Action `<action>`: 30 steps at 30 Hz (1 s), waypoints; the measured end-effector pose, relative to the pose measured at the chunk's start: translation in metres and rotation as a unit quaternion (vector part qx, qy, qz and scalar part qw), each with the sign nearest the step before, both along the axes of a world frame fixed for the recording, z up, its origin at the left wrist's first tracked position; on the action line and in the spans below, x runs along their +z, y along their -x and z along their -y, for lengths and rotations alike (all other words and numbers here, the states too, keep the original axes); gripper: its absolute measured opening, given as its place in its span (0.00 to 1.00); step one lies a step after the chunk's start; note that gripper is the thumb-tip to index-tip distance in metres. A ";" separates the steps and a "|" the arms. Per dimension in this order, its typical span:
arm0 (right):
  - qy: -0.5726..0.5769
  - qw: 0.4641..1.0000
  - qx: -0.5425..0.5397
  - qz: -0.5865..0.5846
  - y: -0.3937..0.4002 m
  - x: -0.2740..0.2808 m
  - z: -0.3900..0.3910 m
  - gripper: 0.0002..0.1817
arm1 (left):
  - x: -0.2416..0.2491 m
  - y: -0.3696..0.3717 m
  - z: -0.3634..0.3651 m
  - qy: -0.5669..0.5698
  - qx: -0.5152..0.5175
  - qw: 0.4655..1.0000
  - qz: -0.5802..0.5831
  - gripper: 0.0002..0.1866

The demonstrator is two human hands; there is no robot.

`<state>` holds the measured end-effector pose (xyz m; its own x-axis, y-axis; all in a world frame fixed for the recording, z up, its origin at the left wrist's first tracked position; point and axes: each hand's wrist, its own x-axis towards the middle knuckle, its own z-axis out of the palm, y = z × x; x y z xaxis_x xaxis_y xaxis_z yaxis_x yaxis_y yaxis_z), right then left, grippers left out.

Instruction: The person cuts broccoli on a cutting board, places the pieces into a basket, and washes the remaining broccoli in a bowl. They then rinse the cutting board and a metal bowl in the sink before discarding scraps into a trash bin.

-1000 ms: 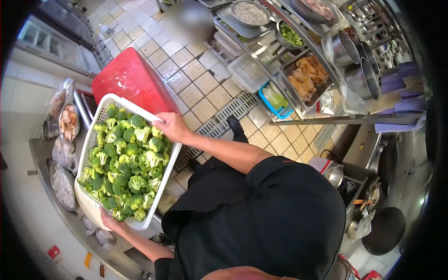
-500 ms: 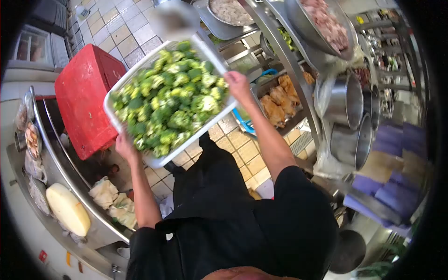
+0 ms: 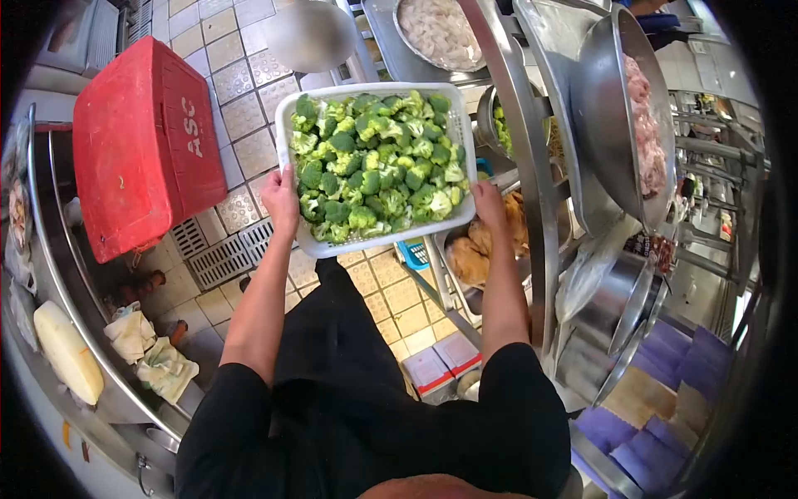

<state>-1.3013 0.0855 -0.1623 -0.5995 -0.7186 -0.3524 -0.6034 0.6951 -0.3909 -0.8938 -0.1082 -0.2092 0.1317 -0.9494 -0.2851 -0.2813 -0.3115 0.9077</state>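
Note:
A white plastic basket (image 3: 287, 158) full of cut broccoli (image 3: 374, 166) is held up level in front of me. My left hand (image 3: 281, 200) grips its left side near the lower corner, thumb over the rim. On the right side, my right hand (image 3: 490, 204) holds the rim by the lower corner, its fingers partly hidden under the basket. Just beyond my right hand, a metal tray holds browned pieces of food (image 3: 470, 254).
A red bin (image 3: 137, 150) stands at the left, beside a metal counter with a pale oval block (image 3: 68, 351). At the right, a metal rack (image 3: 540, 208) carries a bowl of raw meat (image 3: 644, 125). Floor drains (image 3: 229, 258) lie between.
The basket has turned from tilted to nearly level and shifted right in view, with both hands still on it. The red bin and rack appear larger and shifted as the view moved.

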 end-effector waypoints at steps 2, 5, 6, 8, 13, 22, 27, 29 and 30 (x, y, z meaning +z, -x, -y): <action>-0.007 1.000 -0.017 -0.004 0.011 -0.015 -0.014 0.20 | 0.004 0.002 0.008 -0.015 -0.009 1.000 -0.013 0.23; 0.044 0.994 -0.093 -0.045 0.039 -0.065 -0.022 0.20 | -0.005 -0.005 0.009 -0.017 -0.040 0.999 -0.021 0.25; 0.082 0.984 -0.149 -0.057 0.040 -0.069 -0.014 0.19 | -0.004 -0.002 0.007 -0.029 -0.044 0.998 -0.027 0.25; 0.187 0.942 -0.273 -0.055 0.040 -0.080 0.012 0.19 | 0.001 -0.004 0.006 -0.053 -0.043 0.997 -0.031 0.26; 0.448 0.705 -0.509 0.207 0.081 -0.114 0.070 0.20 | -0.022 -0.023 0.002 -0.127 -0.097 0.987 -0.010 0.23; 0.438 0.444 -0.586 0.517 0.213 -0.185 0.075 0.25 | -0.015 -0.023 -0.009 -0.190 -0.087 0.976 -0.059 0.20; 0.462 0.433 -0.582 0.511 0.217 -0.172 0.065 0.28 | -0.010 -0.026 -0.013 -0.212 -0.085 0.965 -0.127 0.18; 0.481 0.454 -0.562 0.496 0.189 -0.135 0.056 0.27 | 0.002 -0.022 -0.013 -0.236 -0.095 0.958 -0.129 0.16; 0.497 0.473 -0.541 0.487 0.168 -0.113 0.050 0.27 | 0.003 -0.023 -0.013 -0.241 -0.095 0.957 -0.128 0.16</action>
